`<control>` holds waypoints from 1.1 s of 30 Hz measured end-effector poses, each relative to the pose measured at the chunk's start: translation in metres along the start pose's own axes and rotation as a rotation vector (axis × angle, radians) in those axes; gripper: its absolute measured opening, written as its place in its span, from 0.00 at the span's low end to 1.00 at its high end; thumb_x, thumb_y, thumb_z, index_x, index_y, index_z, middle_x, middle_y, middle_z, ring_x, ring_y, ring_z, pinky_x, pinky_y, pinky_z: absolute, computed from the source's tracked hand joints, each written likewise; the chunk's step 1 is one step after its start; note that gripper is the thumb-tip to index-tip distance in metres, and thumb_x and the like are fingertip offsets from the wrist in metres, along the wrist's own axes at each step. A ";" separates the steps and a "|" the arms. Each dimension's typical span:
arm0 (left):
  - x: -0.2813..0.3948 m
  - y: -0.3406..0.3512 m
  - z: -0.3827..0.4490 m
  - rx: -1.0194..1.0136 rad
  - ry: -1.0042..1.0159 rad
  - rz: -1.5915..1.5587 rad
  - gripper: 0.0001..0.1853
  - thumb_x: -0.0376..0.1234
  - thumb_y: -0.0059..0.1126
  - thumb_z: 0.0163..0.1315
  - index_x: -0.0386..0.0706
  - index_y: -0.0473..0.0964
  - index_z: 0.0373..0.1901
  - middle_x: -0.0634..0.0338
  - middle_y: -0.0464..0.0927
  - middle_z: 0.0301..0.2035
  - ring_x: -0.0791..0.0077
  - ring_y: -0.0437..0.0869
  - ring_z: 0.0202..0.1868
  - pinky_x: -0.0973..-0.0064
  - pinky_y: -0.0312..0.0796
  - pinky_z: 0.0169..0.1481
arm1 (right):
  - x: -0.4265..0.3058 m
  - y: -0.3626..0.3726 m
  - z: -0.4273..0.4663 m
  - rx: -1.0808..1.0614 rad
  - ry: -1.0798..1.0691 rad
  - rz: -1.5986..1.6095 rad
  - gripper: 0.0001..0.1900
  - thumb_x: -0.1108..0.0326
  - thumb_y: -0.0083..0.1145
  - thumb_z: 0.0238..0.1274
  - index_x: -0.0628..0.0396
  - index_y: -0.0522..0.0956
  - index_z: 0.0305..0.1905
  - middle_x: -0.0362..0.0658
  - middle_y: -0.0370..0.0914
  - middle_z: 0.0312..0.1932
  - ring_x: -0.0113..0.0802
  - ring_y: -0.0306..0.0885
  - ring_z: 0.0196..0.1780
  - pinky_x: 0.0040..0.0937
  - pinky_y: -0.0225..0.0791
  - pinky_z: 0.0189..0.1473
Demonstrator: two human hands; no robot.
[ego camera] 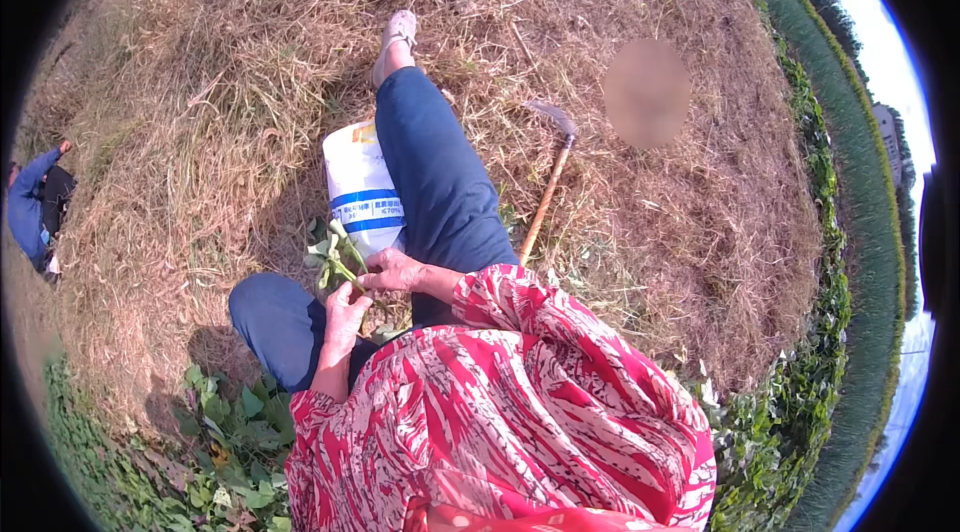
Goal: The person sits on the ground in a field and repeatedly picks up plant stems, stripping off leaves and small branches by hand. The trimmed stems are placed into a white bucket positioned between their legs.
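Between my legs, both of my hands meet at a small bunch of green leafy stems [330,253]. My left hand [345,318] grips the lower part of the stems with bent fingers. From the other side my right hand [394,271] pinches the same stems, its fingertips close to those of the left. The leaves stick out beyond the fingers, towards a white plastic sack [360,164] with blue bands and writing. That sack lies against the inner side of my outstretched leg. Some of the stems are hidden behind my fingers.
A sickle [551,187] with a wooden handle lies on the dry grass beyond my outstretched leg. Leafy vines [240,419] grow at the lower left and along the right. A person in blue [34,205] is at the far left.
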State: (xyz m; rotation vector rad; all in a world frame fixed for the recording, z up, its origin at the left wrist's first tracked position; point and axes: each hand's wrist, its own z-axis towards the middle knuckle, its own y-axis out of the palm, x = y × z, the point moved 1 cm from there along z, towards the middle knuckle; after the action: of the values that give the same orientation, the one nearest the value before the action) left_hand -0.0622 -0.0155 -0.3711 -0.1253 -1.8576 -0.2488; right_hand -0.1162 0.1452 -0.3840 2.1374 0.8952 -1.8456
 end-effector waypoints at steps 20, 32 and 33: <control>-0.041 -0.023 0.016 0.046 -0.006 0.313 0.04 0.27 0.54 0.57 0.37 0.70 0.27 0.67 0.71 0.23 0.84 0.69 0.24 0.81 0.64 0.28 | 0.035 0.022 0.025 0.093 0.015 -0.234 0.16 0.59 0.59 0.40 0.61 0.78 0.30 0.56 0.77 0.27 0.49 0.78 0.35 0.41 0.70 0.36; -0.047 -0.027 0.013 0.051 -0.161 0.094 0.12 0.29 0.57 0.57 0.36 0.72 0.42 0.61 0.77 0.32 0.77 0.77 0.28 0.78 0.70 0.33 | 0.040 0.031 0.030 0.105 -0.103 -0.226 0.15 0.60 0.57 0.42 0.63 0.77 0.29 0.56 0.77 0.27 0.51 0.77 0.34 0.42 0.70 0.36; -0.049 -0.029 0.014 0.044 -0.182 0.085 0.12 0.29 0.56 0.58 0.36 0.71 0.43 0.61 0.77 0.33 0.77 0.77 0.30 0.77 0.71 0.35 | 0.041 0.030 0.031 0.094 -0.075 -0.187 0.15 0.60 0.57 0.42 0.63 0.77 0.29 0.56 0.77 0.27 0.51 0.77 0.34 0.42 0.70 0.36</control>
State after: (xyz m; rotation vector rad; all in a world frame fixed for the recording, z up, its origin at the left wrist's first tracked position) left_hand -0.0671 -0.0386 -0.4245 -0.2015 -2.0323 -0.1416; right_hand -0.1239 0.1181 -0.4365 2.0836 1.0428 -2.0813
